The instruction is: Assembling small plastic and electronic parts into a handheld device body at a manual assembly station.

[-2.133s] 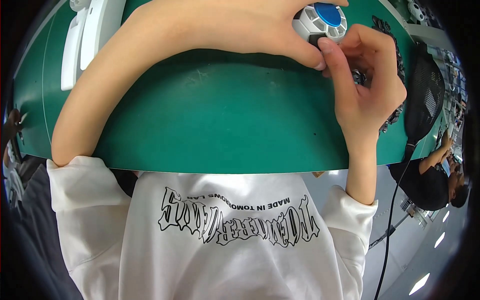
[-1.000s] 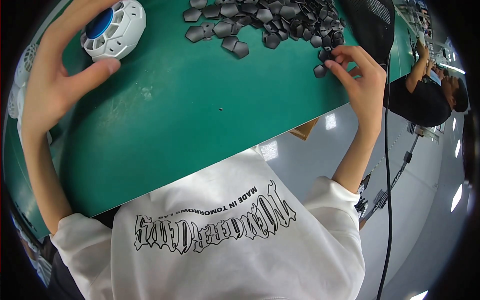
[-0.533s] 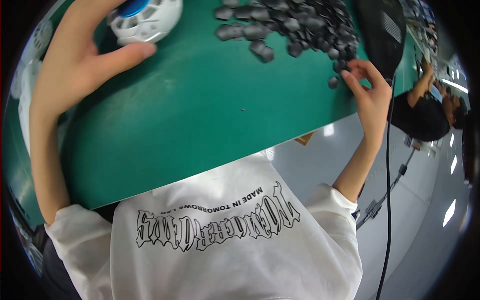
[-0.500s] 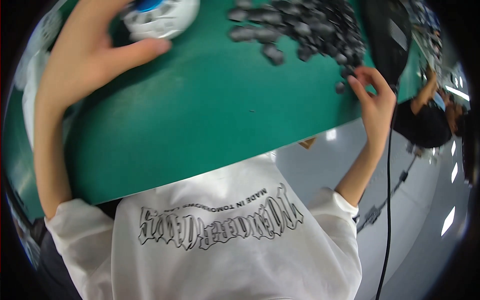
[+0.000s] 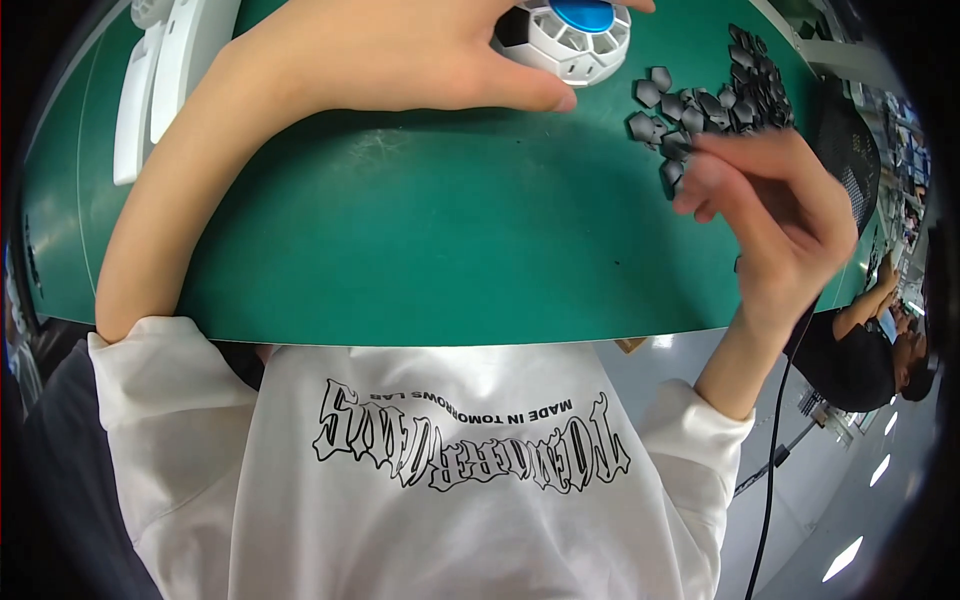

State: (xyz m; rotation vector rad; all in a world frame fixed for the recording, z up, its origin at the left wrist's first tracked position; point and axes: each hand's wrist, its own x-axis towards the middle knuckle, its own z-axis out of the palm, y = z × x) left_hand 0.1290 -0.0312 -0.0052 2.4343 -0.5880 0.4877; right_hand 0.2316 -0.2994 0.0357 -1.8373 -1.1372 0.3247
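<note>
left hand (image 5: 445, 60) wide round white shell (image 5: 592, 62), right hand (image 5: 785, 215) narrow, contents unclear, overlapping pentagonal tiles (image 5: 718, 106), mesh bag (image 5: 846, 135) at two o'clock

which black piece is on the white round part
The black piece on the left of the white round part; the scattered pieces lie loose on the table.

Open green tabletop (image 5: 430, 240), black pieces (image 5: 712, 105) blocking right
</note>
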